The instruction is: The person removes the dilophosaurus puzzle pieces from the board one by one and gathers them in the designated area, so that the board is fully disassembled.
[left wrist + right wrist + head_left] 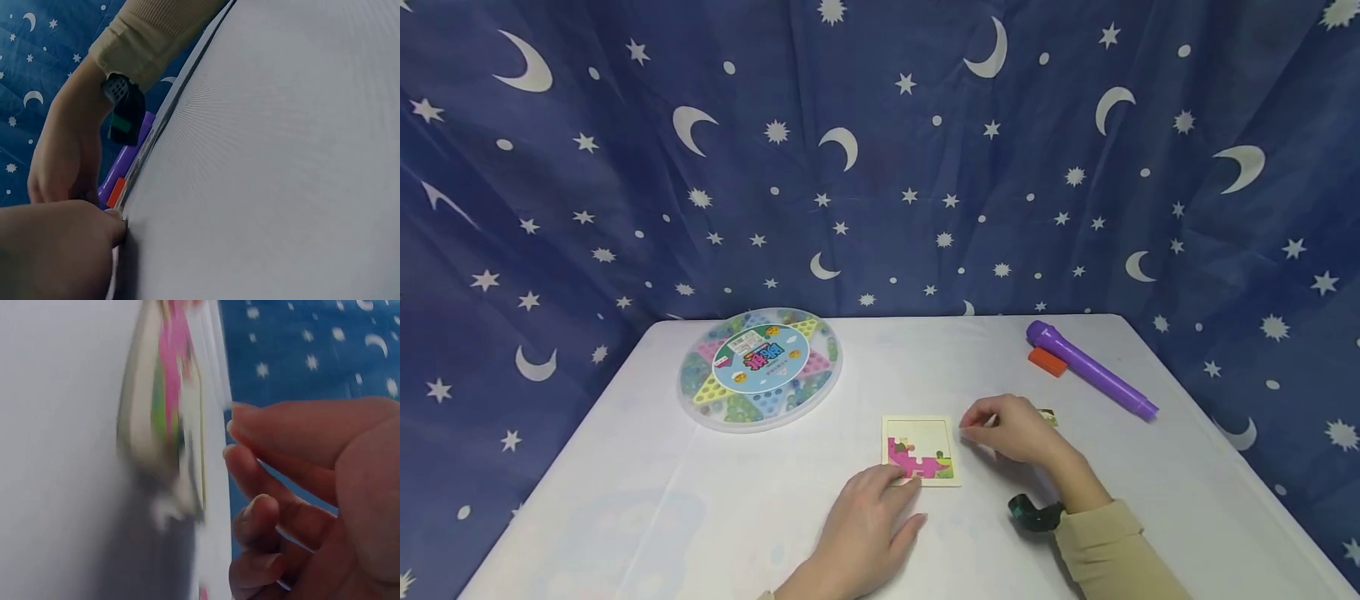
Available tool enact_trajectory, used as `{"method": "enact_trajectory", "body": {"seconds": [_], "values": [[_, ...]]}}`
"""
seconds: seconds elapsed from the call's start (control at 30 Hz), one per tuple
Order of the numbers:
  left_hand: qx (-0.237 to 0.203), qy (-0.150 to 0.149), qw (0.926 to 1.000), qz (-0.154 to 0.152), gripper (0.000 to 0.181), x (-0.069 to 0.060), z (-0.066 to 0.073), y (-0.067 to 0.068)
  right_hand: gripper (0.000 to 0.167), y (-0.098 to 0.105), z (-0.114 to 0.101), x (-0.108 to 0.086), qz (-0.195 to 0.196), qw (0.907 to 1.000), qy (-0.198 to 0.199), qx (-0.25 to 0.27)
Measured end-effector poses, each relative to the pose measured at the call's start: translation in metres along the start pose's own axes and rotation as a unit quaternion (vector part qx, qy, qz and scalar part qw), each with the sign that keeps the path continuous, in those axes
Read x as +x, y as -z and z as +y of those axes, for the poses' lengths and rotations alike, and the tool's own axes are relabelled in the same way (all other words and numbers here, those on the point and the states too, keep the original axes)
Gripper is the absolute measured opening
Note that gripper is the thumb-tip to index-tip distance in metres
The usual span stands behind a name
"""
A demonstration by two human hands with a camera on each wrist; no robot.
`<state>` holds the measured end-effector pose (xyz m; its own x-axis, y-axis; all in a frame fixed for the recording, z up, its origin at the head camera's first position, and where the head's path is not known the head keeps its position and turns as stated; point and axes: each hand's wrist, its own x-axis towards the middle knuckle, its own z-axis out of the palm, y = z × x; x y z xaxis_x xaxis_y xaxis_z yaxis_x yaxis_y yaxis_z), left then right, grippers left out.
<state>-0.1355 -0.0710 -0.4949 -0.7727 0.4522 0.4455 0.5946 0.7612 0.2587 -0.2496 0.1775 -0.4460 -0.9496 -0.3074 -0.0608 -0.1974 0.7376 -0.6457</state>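
A small square jigsaw puzzle board with a cream frame lies flat on the table, pink and green pieces in its lower part and a bare upper part. My left hand touches the board's lower left edge with its fingertips, fingers nearly straight. Just off the board's right edge is my right hand, its fingers loosely bent, and nothing shows between them. In the right wrist view the right hand's fingers stand apart from the blurred board. A puzzle piece pokes out from behind the right hand.
At the back left lies a round Chinese checkers box with a clear lid. A purple tube-shaped toy and an orange block lie at the back right. Behind the white table hangs a blue star-patterned curtain.
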Motion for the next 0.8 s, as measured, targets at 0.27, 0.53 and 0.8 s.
{"method": "enact_trajectory", "body": {"seconds": [0.27, 0.53, 0.8], "values": [[0.028, -0.004, 0.9987, -0.041, 0.053, -0.003, 0.006, -0.003, 0.024, -0.043, -0.038, 0.014, -0.044, 0.9972, 0.057, -0.018], [0.031, -0.002, 0.9985, -0.045, 0.053, 0.000, 0.005, -0.002, 0.013, -0.046, -0.035, 0.018, -0.049, 0.9963, 0.070, -0.011], [0.026, 0.002, 0.9978, -0.060, 0.055, 0.001, 0.003, 0.001, 0.010, -0.050, -0.041, 0.020, -0.048, 0.9951, 0.086, -0.010]]}}
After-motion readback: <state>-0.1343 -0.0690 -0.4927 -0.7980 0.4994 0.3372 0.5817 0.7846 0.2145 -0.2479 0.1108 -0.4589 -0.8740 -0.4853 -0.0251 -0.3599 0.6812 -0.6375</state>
